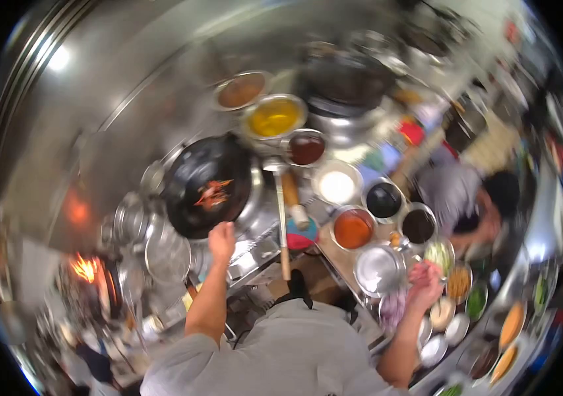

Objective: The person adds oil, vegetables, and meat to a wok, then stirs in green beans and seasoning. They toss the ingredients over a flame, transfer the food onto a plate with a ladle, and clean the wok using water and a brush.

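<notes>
Left grip (222, 243) seems clamped on the centre-left wok (189, 170): hold steady. Right grip (425, 282), lower right, too blurred to judge.

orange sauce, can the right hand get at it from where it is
Probably yes: the right hand is not far off, and though a metal bowl sits partly between, the orange sauce looks uncovered from above.

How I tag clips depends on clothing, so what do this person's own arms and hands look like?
The left hand and right hand look bare, with no gloves. The forearms are bare too, below short, light grey sleeves that match the shirt. No watch, band or marking can be made out, though blur hides fine detail.
</notes>
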A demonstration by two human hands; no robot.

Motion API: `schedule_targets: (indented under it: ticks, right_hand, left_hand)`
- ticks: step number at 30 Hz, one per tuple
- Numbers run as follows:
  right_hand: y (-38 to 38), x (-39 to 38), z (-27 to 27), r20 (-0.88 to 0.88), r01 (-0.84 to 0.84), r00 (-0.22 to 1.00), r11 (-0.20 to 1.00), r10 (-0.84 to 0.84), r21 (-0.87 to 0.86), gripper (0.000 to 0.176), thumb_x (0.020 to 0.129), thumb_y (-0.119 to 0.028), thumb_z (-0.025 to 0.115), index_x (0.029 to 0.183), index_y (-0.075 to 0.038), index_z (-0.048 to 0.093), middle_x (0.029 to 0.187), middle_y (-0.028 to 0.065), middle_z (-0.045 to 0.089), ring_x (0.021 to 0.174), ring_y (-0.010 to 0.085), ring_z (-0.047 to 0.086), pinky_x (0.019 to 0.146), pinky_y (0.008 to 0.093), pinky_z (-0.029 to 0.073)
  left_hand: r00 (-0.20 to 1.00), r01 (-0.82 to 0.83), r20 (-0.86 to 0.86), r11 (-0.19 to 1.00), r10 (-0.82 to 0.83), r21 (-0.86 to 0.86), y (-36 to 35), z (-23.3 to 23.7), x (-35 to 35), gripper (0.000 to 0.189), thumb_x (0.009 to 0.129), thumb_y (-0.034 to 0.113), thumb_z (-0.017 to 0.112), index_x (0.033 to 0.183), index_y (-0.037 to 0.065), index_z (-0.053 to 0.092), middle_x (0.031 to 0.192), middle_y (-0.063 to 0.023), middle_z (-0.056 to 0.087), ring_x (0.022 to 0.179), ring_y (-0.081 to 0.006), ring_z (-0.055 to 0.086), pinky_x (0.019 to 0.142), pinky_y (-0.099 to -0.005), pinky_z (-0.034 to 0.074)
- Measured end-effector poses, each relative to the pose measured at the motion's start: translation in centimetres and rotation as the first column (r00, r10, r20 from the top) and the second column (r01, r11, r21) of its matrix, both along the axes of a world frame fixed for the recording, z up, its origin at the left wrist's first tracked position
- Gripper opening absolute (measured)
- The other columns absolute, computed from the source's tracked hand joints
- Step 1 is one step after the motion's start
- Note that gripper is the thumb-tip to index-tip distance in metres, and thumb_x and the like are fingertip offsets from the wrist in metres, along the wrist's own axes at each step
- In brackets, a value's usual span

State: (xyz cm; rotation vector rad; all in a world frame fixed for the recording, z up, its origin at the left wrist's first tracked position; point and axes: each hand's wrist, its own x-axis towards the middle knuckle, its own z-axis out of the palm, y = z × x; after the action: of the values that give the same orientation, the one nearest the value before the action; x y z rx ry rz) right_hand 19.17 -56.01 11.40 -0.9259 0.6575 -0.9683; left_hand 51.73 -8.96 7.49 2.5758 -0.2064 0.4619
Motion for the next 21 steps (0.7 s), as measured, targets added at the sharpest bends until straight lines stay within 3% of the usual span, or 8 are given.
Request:
schedule_targets:
  ticks: [1,3,6,9,10,11,14,21]
  right_hand:
    - [1.9,4.2,0.1,-0.001,-0.074,0.997,0.997,0.074,0.001,0.032,0.101,-0.025,0.063,0.112,0.005,0.065,0.086,0.0187,0.073,0.066,0.0201,0.068,0.057,0.0295,0.053]
    - [6.8,11.6,0.8,0.013,-0.281,0.959,0.958,0.283,-0.054,0.033,0.101,-0.027,0.063,0.112,0.005,0.065,0.088,0.0186,0.074,0.067,0.0207,0.069,0.06,0.0306,0.057]
    - [15.5,21.0,2.6,-0.164,-0.514,0.853,0.852,0.495,-0.097,0.029,0.102,-0.018,0.063,0.117,0.007,0.067,0.097,0.0203,0.075,0.078,0.0235,0.073,0.069,0.0327,0.061]
    - [23.6,29.9,1.5,-0.323,-0.712,0.702,0.624,0.634,-0.322,0.025,0.102,-0.01,0.063,0.12,0.006,0.07,0.108,0.0192,0.076,0.093,0.0251,0.076,0.081,0.0336,0.061]
    - [25.7,32.3,1.1,-0.424,-0.745,0.659,0.462,0.621,-0.482,0.025,0.102,-0.009,0.063,0.12,0.005,0.071,0.11,0.0191,0.076,0.096,0.0268,0.076,0.084,0.0347,0.061]
    - [27.5,35.0,1.0,-0.517,-0.748,0.628,0.268,0.582,-0.608,0.024,0.101,-0.008,0.063,0.12,0.004,0.071,0.112,0.019,0.076,0.1,0.0285,0.076,0.088,0.0357,0.06]
    - [30.7,40.7,0.3,-0.544,-0.612,0.667,-0.042,0.51,-0.79,0.024,0.098,-0.005,0.064,0.12,0.002,0.072,0.114,0.0208,0.075,0.103,0.0337,0.074,0.092,0.0395,0.059]
    - [32.1,42.8,2.4,-0.489,-0.509,0.757,-0.077,0.434,-0.857,0.023,0.096,-0.004,0.066,0.117,0.0,0.074,0.112,0.0195,0.075,0.103,0.0349,0.073,0.091,0.0417,0.059]
  left_hand:
    - [1.0,0.014,0.007,0.994,-0.013,-0.108,0.4,-1.2,0.6,0.029,0.101,0.027,0.06,0.088,0.002,0.07,0.082,-0.0193,0.069,0.084,-0.0441,0.066,0.076,-0.0532,0.05]
    - [0.999,0.024,-0.035,1.0,-0.025,-0.015,0.5,0.3,0.0,0.027,0.101,0.028,0.061,0.092,0.005,0.071,0.083,-0.0158,0.069,0.085,-0.0393,0.065,0.08,-0.0533,0.049]
    - [0.997,-0.006,-0.08,0.996,-0.001,-0.091,1.0,0.5,-0.2,0.024,0.101,0.029,0.06,0.101,0.008,0.072,0.09,-0.0148,0.07,0.089,-0.0372,0.064,0.083,-0.0517,0.047]
    - [0.983,-0.054,-0.179,0.996,0.041,-0.068,1.2,0.9,0.0,0.022,0.101,0.027,0.06,0.1,0.009,0.072,0.092,-0.0129,0.07,0.091,-0.0367,0.062,0.083,-0.0508,0.045]
    - [0.98,-0.059,-0.195,0.997,0.047,-0.057,1.1,1.8,-0.5,0.022,0.101,0.027,0.06,0.1,0.009,0.072,0.092,-0.0129,0.069,0.092,-0.0365,0.061,0.083,-0.0514,0.046]
    - [0.977,-0.059,-0.206,0.997,0.049,-0.046,1.2,2.4,-0.4,0.023,0.101,0.027,0.059,0.1,0.008,0.072,0.092,-0.0128,0.069,0.092,-0.0363,0.061,0.082,-0.052,0.046]
    - [0.967,-0.057,-0.248,0.998,0.049,-0.023,2.3,3.6,-1.0,0.021,0.1,0.027,0.06,0.098,0.01,0.072,0.092,-0.0109,0.069,0.092,-0.034,0.06,0.081,-0.0516,0.045]
    - [0.973,-0.021,-0.232,0.997,0.002,-0.078,3.6,3.4,-1.0,0.019,0.099,0.026,0.063,0.101,0.01,0.072,0.092,-0.0097,0.068,0.092,-0.033,0.059,0.084,-0.0488,0.043]
